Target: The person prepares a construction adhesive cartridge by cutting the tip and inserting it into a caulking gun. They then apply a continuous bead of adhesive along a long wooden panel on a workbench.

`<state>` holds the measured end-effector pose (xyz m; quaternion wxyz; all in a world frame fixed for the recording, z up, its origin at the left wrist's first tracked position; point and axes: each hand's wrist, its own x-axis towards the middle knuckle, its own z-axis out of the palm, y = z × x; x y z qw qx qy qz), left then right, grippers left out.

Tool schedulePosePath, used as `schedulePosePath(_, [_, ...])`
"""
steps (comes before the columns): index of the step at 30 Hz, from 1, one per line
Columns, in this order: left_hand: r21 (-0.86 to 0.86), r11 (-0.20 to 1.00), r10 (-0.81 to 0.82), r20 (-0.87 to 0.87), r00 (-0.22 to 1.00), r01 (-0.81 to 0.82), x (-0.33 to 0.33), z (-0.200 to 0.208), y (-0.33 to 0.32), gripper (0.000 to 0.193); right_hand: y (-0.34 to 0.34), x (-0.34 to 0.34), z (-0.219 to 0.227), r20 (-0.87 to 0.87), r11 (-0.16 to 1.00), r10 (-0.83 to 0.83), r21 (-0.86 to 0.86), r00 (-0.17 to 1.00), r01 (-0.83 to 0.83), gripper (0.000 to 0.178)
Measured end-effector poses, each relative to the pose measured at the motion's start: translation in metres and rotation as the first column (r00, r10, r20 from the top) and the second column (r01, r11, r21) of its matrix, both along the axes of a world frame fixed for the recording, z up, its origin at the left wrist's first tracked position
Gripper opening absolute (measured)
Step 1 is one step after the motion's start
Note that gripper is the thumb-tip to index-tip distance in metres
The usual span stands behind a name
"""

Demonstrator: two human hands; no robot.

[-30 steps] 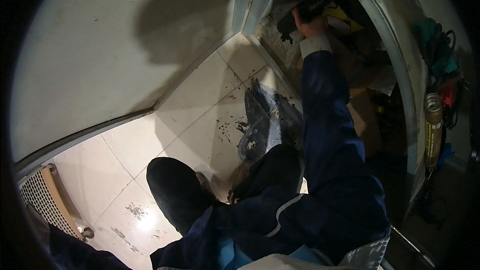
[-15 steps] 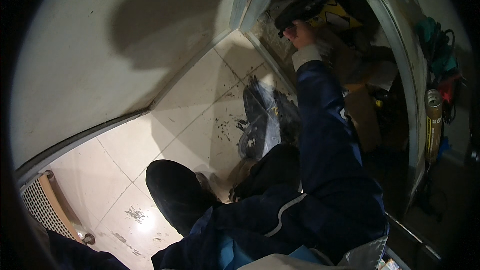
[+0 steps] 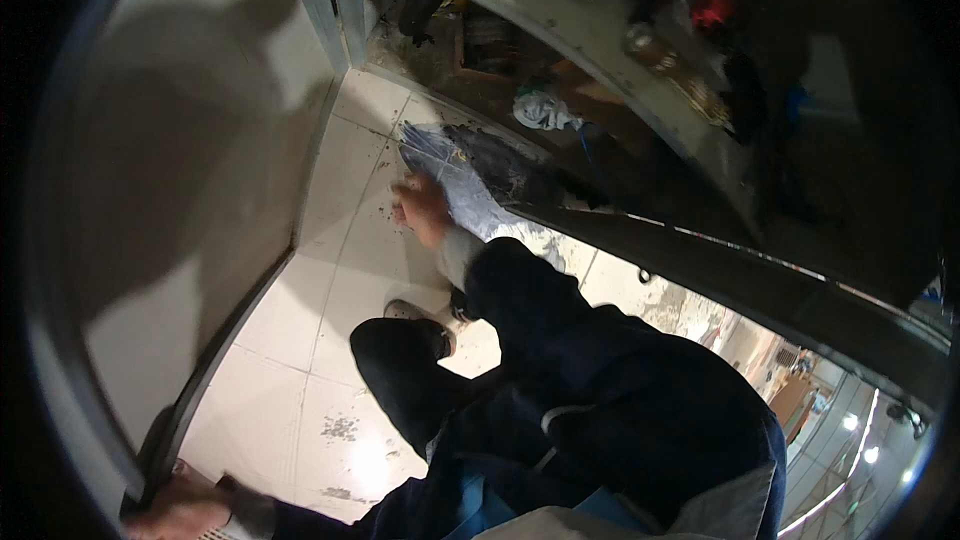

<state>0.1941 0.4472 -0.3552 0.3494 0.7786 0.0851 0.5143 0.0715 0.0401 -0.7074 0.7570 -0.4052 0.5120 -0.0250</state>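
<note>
At the lower left, my left hand (image 3: 180,508) is closed round the dark bottom edge (image 3: 165,450) of a large white panel (image 3: 210,140). My right hand (image 3: 424,210), a little blurred, hovers over the tiled floor (image 3: 265,370) with its fingers loosely bent and apart. I see nothing in it. Beside it a grey and black smear (image 3: 450,175) spreads over the tiles, along the sill of a dark compartment. Inside that compartment, a black object (image 3: 422,8) lies at the far end, and a crumpled white cloth or bag (image 3: 545,110) sits nearer.
A dark door or flap (image 3: 700,260) slants across the right side. Above it, a red item (image 3: 712,10) and a tube-shaped container (image 3: 675,65) are by the compartment's pale frame (image 3: 560,25). My shoe (image 3: 420,320) stands on the floor below my right hand.
My right hand has let go of the black object and come back out of the compartment over the floor. My left hand has come into view on the panel's edge. The view has turned.
</note>
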Motion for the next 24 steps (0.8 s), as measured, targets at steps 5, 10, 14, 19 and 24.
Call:
schedulePosePath(5, [-0.059, 0.997, -0.064, -0.285, 0.956, 0.049, -0.030, 0.023, -0.018, 0.050, 0.044, -0.149, 0.163, -0.170, 0.995, 0.073, 0.075, 0.983, -0.061, 0.029])
schedulePosePath(10, [-0.243, 0.827, -0.561, -0.399, 0.725, 0.507, -0.060, 0.099, -0.016, 0.056, -0.110, -0.155, 0.268, 0.176, 0.584, -0.419, -0.698, 0.891, 0.413, 0.024])
schedulePosePath(14, [-0.307, 0.746, -0.666, -0.348, 0.660, 0.591, -0.062, 0.168, -0.002, 0.069, -0.264, -0.097, 0.285, 0.171, 0.429, -0.780, -0.555, 0.602, 0.713, 0.051])
schedulePosePath(19, [-0.576, 0.595, -0.771, -0.210, 0.601, 0.561, -0.061, 0.223, 0.027, 0.075, -0.345, -0.090, 0.240, -0.119, 0.665, -0.562, -0.653, 0.818, 0.362, 0.054])
schedulePosePath(24, [-0.480, 0.664, -0.743, -0.338, 0.578, 0.573, -0.048, 0.224, 0.047, 0.064, -0.318, -0.083, 0.234, -0.150, 0.698, -0.479, -0.663, 0.865, 0.271, 0.059])
